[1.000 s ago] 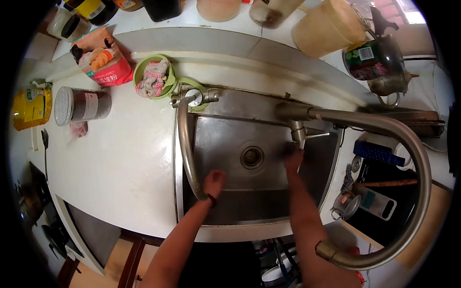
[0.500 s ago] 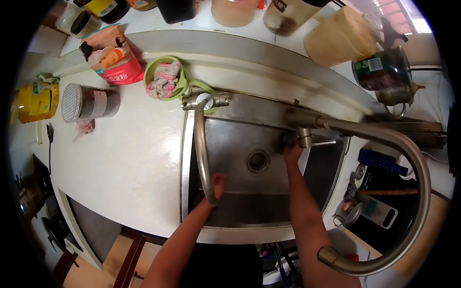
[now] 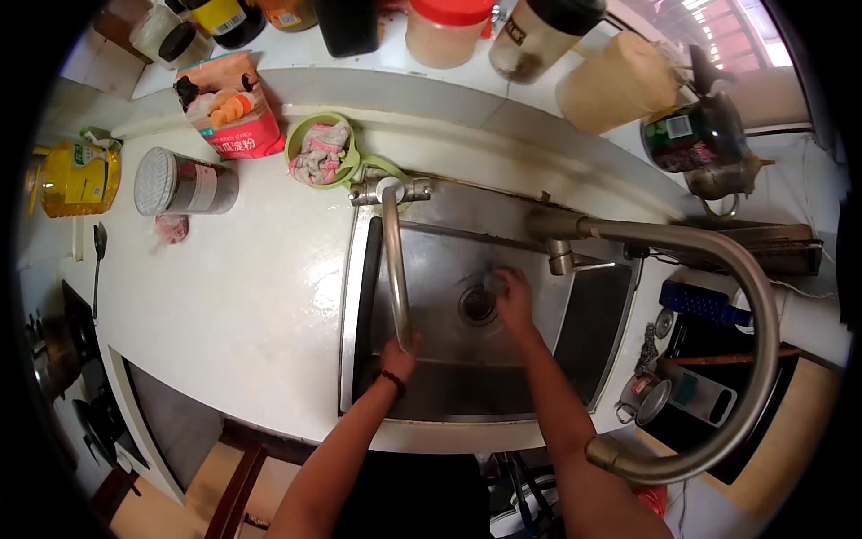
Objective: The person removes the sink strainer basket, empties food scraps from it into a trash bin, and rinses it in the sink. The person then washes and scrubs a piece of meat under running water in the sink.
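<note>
The stainless steel sink [image 3: 431,269] lies in front of me, with a round drain [image 3: 478,305] in its floor. My right hand [image 3: 514,304] is just right of the drain, fingers closed on a small grey lump [image 3: 494,284]; it looks like a scrubber, though its kind is unclear. At the sink's left side, my left hand [image 3: 398,361] is under the tip of the thin curved spout [image 3: 396,269]. The spout partly covers that hand, so its fingers do not show clearly. A dark bead bracelet [image 3: 393,384] circles the left wrist.
A large curved faucet [image 3: 763,314] arches over the right side. Behind the sink stands a green strainer [image 3: 294,162] holding a cloth. Left on the counter are a red starch bag [image 3: 242,135], a lidded jar [image 3: 211,189] and an oil bottle [image 3: 85,184]. Jars line the back ledge.
My right hand has moved left from the sink's right wall to beside the drain, with the grey lump in it. My left hand has shifted slightly down and left.
</note>
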A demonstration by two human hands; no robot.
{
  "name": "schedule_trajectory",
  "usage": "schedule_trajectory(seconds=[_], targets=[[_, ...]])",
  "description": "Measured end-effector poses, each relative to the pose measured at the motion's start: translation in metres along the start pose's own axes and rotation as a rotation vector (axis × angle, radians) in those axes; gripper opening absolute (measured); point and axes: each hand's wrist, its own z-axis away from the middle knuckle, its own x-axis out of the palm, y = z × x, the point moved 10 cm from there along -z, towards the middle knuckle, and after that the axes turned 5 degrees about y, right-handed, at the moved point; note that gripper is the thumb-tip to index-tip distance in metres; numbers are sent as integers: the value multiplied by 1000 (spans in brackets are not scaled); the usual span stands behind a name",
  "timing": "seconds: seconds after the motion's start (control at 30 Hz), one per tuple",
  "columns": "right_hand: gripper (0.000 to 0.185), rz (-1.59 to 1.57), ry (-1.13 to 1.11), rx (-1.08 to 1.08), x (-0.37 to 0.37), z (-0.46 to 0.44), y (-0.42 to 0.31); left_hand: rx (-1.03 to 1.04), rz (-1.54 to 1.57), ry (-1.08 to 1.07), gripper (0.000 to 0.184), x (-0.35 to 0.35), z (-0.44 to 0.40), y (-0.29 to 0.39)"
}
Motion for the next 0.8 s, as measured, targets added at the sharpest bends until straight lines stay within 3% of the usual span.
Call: schedule_trajectory(seconds=[0.03, 0.1, 0.13, 0.2, 0.23, 0.27, 0.33, 0.47, 0.53, 0.57, 0.63, 0.7, 0.73, 0.77, 0.8], targets=[[43, 1, 10, -9, -2, -10, -5, -34, 34, -15, 19, 2, -1, 1], [40, 151, -3, -287, 15, -18, -42, -35, 93, -27, 23, 7, 10, 1], [40, 142, 5, -303, 27, -17, -41, -46, 150, -37, 26, 10, 14, 4], [39, 401, -209, -290, 80, 6, -31, 6, 103, -32, 24, 3, 26, 17], [43, 371, -64, -284, 73, 19, -41, 42, 58, -38, 22, -4, 33, 26], [43, 356, -65, -292, 82, 34, -30, 45, 52, -22, 22, -16, 41, 30], [43, 237, -173, -189, 98, 59, 24, -8, 77, 3, 24, -29, 53, 35], [40, 201, -153, -67, 45, 102, 47, -119, 151, 3, 22, -24, 67, 19], [43, -192, 90, 286, 12, 113, 65, 69, -6, -11, 30, -12, 76, 35], [43, -191, 106, 283, -3, 118, 51, 112, -24, -50, 38, 2, 82, 43], [46, -804, 61, 695, -26, 146, -17, 65, 99, -54, 41, 15, 127, 114], [44, -791, 61, 690, -45, 157, -58, 36, 199, -68, 45, 14, 145, 160], [43, -763, 43, 695, -57, 163, -83, 17, 270, -174, 44, 24, 150, 170], [29, -767, 68, 526, -78, 161, -117, -19, 342, -279, 43, 34, 160, 174], [29, -772, 86, 529, -91, 168, -123, -16, 329, -293, 43, 32, 163, 175]])
